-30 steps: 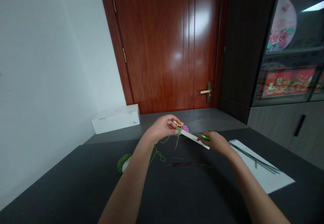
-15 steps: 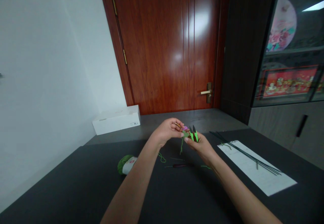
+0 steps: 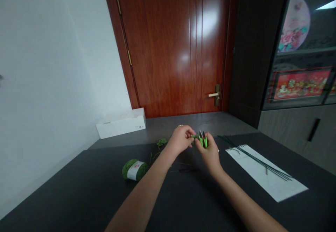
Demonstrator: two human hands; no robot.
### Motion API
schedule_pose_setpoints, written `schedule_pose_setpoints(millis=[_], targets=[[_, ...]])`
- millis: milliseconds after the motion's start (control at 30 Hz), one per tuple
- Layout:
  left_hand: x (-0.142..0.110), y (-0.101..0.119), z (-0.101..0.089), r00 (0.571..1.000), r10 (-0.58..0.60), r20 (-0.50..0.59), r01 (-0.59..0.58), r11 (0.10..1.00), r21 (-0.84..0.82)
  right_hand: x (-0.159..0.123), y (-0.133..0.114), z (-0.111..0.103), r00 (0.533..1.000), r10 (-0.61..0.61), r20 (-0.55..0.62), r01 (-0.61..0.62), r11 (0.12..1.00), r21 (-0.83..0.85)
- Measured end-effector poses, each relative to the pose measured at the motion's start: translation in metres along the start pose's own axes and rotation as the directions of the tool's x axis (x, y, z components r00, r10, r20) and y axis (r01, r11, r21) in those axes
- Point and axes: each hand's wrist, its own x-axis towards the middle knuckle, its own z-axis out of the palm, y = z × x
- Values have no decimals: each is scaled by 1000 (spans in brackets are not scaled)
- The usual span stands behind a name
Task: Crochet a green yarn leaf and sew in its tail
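Pinching a short green strand (image 3: 194,136) in the closed grip of the left hand (image 3: 181,139), the person brings it to the green-handled thread snips (image 3: 202,139), clamped in the right hand (image 3: 209,152) at mid-frame. Left of the hands, a crocheted green leaf (image 3: 162,142) and a green yarn ball (image 3: 133,170) lie on the worktop (image 3: 78,193), with a crochet hook (image 3: 185,170) below. Dark green wire stems (image 3: 256,161) lie untouched on a paper sheet (image 3: 273,177) at right.

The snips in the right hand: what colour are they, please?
The snips are bright green with dark tips; the head view shows them best.
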Motion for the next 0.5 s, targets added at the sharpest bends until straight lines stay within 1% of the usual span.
schedule_pose_setpoints(millis=[67,167,233,367,500], targets=[[0,-1,-3,998,15,-60,-14,1000,11,1,-1,0,999,30,39,-32,999,44],[1,-2,-6,985,50,-165,-47,999,17,5,-2,0,987,107,122,-123,983,137],[3,-4,-6,977,70,-203,-70,997,6,8,-4,-1,974,148,170,-182,962,206],[9,-9,-6,973,127,-193,-136,990,-31,11,-8,-3,940,194,282,-279,911,305],[12,-13,-7,970,183,-160,-194,979,-62,8,-10,-2,901,220,373,-354,869,344]])
